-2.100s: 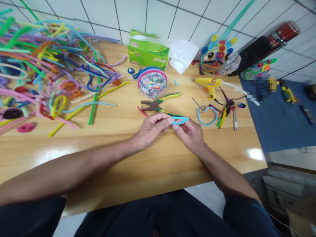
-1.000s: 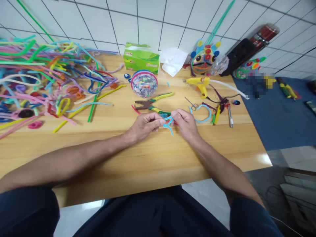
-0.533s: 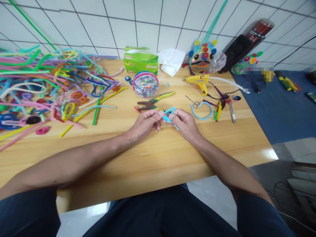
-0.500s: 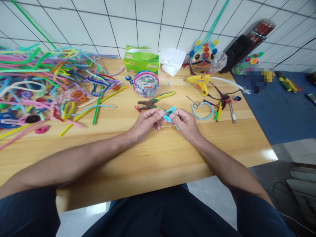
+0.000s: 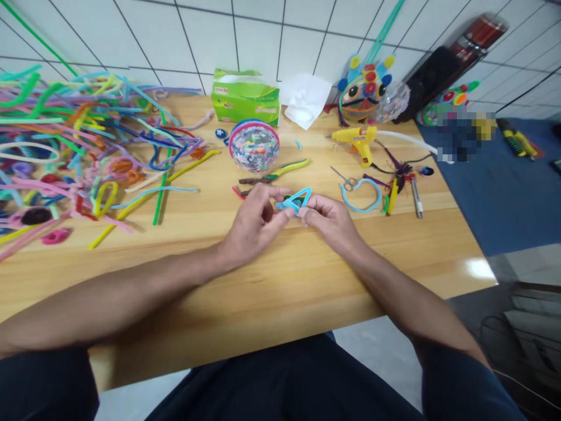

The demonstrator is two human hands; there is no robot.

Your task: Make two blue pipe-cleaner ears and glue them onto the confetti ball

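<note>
blue stem (image 5: 307, 193): over bench (image 5: 263, 280), by pliers (image 5: 287, 168) | right hand (image 5: 335, 222): pinching corner | left hand (image 5: 250, 227): thumb at corner, grip unclear | triangle bent, looks mostly shaped; corner fastening unclear

Green tissue box (image 5: 245, 104) at back of desk (image 5: 263, 304), crumpled white tissue (image 5: 304, 100) just beside it. Tiled wall (image 5: 258, 38) behind. Dark red bottle (image 5: 485, 34), tilted, back right. Yellow glue gun (image 5: 359, 140) lying on desk. Small scissors (image 5: 350, 184) near it. Pen (image 5: 416, 200) farther right.
</note>
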